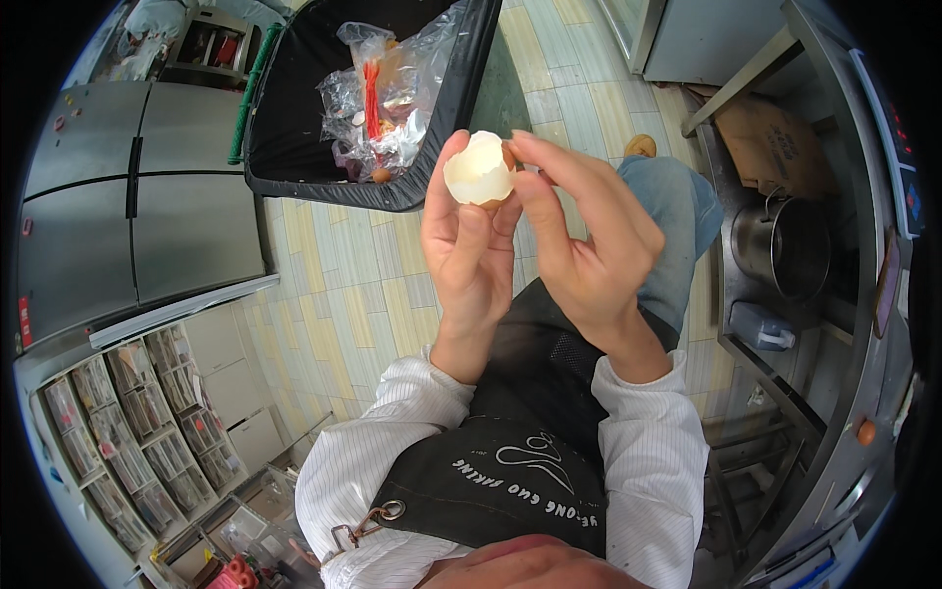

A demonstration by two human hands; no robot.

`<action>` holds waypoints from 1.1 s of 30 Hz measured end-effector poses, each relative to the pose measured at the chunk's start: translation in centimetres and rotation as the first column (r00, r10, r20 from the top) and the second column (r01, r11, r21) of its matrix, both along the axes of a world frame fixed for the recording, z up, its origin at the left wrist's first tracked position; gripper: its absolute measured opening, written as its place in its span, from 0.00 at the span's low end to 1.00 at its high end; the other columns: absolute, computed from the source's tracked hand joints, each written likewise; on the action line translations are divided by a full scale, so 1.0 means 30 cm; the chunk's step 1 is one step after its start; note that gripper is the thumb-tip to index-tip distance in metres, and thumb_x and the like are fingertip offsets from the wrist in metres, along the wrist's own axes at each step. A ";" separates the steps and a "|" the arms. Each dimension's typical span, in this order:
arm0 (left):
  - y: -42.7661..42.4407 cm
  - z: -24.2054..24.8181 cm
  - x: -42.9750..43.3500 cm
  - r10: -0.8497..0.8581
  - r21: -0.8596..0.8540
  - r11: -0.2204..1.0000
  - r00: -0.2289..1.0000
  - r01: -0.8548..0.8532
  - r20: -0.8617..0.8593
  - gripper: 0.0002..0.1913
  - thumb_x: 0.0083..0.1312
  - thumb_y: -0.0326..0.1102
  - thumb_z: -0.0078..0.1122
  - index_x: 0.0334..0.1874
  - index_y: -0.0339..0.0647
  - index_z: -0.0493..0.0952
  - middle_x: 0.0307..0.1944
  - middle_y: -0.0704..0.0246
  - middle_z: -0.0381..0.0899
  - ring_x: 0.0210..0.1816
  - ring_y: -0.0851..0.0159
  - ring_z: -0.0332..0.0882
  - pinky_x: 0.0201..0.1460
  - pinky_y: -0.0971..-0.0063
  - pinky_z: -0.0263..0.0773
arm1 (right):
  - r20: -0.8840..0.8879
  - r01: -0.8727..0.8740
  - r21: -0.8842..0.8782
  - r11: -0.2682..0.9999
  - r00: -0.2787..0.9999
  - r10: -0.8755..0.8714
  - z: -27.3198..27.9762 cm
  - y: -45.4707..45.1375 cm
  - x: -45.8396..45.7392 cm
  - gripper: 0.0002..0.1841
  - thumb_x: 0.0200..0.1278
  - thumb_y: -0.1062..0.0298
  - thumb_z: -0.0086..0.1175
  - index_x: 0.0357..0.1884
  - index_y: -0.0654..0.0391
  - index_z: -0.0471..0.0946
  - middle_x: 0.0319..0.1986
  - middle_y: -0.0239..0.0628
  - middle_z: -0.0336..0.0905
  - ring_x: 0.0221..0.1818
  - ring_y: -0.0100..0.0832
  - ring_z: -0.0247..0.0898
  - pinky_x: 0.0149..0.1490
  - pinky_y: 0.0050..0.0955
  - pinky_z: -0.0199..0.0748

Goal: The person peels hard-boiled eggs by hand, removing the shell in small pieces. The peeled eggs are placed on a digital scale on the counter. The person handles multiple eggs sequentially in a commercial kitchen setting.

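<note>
My left hand (471,250) holds a broken brown eggshell (478,177) from below and around its left side. The shell's jagged opening faces up and shows the white inside. From the right, my right hand (589,221) pinches the shell's edge between thumb and forefinger. Both hands are raised in front of my dark apron (508,456). Just beyond them to the left stands a black-lined bin (434,184). Crumpled clear plastic (346,96), a red strip (372,103) and a piece of brown eggshell (381,175) lie inside it.
A steel refrigerator (199,235) and a rack of drawers (140,427) stand at left. On the right, a metal workbench (831,471) carries a brown egg (867,432). Its lower shelf holds a steel pot (780,247), a plastic jug (758,324) and a cardboard box (769,143).
</note>
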State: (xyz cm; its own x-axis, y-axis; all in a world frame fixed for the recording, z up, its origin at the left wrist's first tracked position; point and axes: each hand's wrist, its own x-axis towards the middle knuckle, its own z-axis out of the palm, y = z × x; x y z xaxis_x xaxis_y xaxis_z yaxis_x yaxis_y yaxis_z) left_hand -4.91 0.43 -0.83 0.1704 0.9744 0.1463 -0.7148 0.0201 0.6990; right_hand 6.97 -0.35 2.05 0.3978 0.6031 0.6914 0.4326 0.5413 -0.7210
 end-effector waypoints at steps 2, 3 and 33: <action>0.001 0.002 0.000 -0.008 0.013 1.000 1.000 0.008 0.004 0.36 0.76 0.38 0.62 0.81 0.36 0.56 0.71 0.57 0.72 0.69 0.58 0.76 0.71 0.64 0.76 | -0.024 -0.022 -0.024 0.999 0.999 0.022 0.008 0.000 -0.001 0.10 0.64 0.78 0.68 0.48 0.66 0.87 0.41 0.43 0.90 0.41 0.33 0.87 0.46 0.26 0.83; 0.001 0.004 -0.001 -0.004 0.010 1.000 1.000 0.004 -0.003 0.36 0.76 0.38 0.63 0.81 0.36 0.56 0.71 0.57 0.72 0.69 0.58 0.76 0.70 0.64 0.76 | -0.036 -0.036 -0.035 0.999 0.999 0.034 0.009 0.000 -0.003 0.10 0.64 0.77 0.69 0.48 0.65 0.87 0.41 0.43 0.90 0.41 0.33 0.87 0.46 0.26 0.83; 0.082 -0.006 -0.042 0.091 -0.077 0.992 0.990 -0.099 -0.105 0.31 0.77 0.36 0.61 0.78 0.33 0.62 0.67 0.58 0.76 0.64 0.58 0.79 0.70 0.65 0.75 | -0.930 -0.514 0.057 0.856 0.284 0.233 -0.040 0.115 0.020 0.12 0.75 0.73 0.60 0.55 0.66 0.81 0.44 0.42 0.87 0.44 0.29 0.85 0.51 0.24 0.82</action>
State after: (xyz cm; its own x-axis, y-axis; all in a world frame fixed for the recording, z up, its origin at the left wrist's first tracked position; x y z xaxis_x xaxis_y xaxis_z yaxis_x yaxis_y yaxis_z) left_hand -6.17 2.87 -1.00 0.0861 0.9949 0.0527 -0.6423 0.0150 0.7663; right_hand 7.57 3.11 0.86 0.3622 0.9282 -0.0847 -0.7391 0.2307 -0.6329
